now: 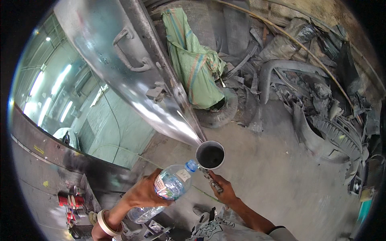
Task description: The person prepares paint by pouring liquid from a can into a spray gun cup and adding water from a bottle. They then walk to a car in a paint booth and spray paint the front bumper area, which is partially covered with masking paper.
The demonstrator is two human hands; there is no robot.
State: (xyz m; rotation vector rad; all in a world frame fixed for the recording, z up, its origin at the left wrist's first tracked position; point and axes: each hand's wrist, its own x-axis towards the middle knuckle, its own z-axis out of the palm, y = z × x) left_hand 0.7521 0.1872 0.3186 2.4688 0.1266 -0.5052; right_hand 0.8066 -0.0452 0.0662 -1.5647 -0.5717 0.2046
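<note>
My left hand (144,190) is closed around a clear plastic bottle (175,180) with a blue top and a paper label, tilted with its top up and to the right. My right hand (221,186) grips the paint-smeared handle of a spray gun (214,182), whose round cup (209,156) is open at the top and dark inside. The bottle's top is close beside the cup's lower-left edge; I cannot tell whether they touch. Behind the cup rises a glossy metal body panel (152,100) with a grab handle (132,52).
A green woven sack (189,60) stands on an old tyre (225,112). Scrap bumpers (305,136) and a long rod (289,40) lie to the right over the concrete floor (273,160). At left are a large window (112,128) and red-and-white tape rolls (74,201) on a ledge.
</note>
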